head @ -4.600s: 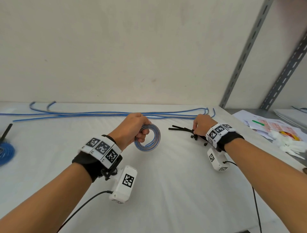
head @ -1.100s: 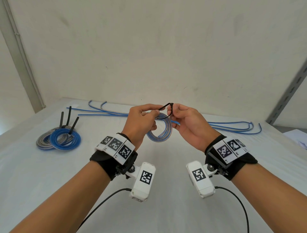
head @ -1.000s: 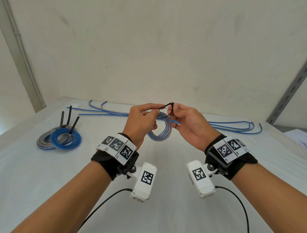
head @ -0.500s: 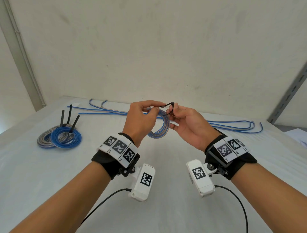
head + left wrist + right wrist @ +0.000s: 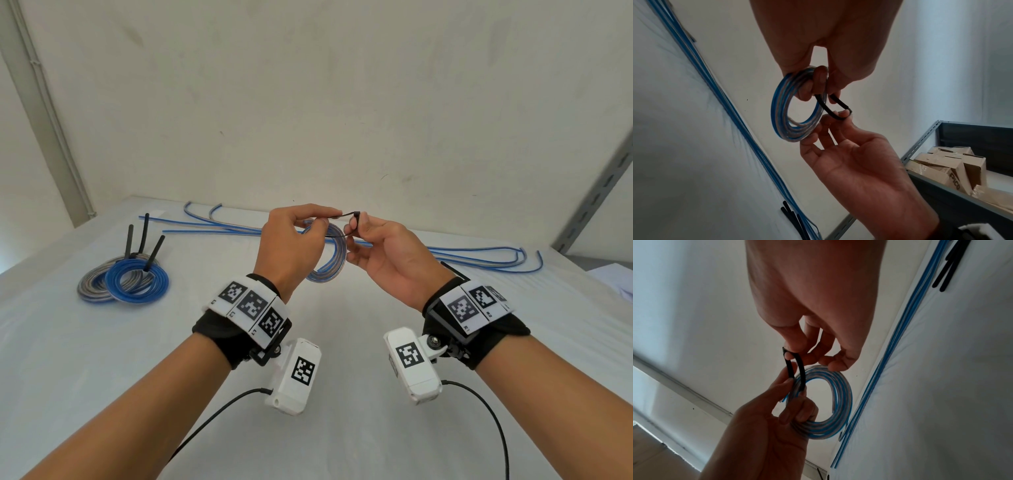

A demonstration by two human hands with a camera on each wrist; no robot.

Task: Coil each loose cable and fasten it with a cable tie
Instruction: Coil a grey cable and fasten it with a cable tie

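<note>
Above the white table [image 5: 342, 428] my left hand [image 5: 323, 222] holds a small coiled cable [image 5: 327, 272], blue and clear, with its lower fingers hooked through the ring. A black cable tie [image 5: 831, 108] loops around the coil's upper side. The left thumb and forefinger pinch the tie's tail. My right hand [image 5: 354, 224] pinches the tie's head end [image 5: 786, 352] just right of the coil, its other fingers spread loosely beside the coil [image 5: 840, 402]. Whether the tail sits inside the head is too small to tell.
Two tied coils [image 5: 137, 281], blue and grey, lie at the left with tie ends sticking up. Long loose blue cables [image 5: 479, 255] run along the back of the table. Spare black ties [image 5: 792, 217] lie beside them. A metal shelf with cardboard boxes [image 5: 941, 170] stands to the right.
Since 4.6 s ago my right hand has brought a tie from the pile to the coil. Over the last second both hands hold almost still, with the tie looped around the coil.
</note>
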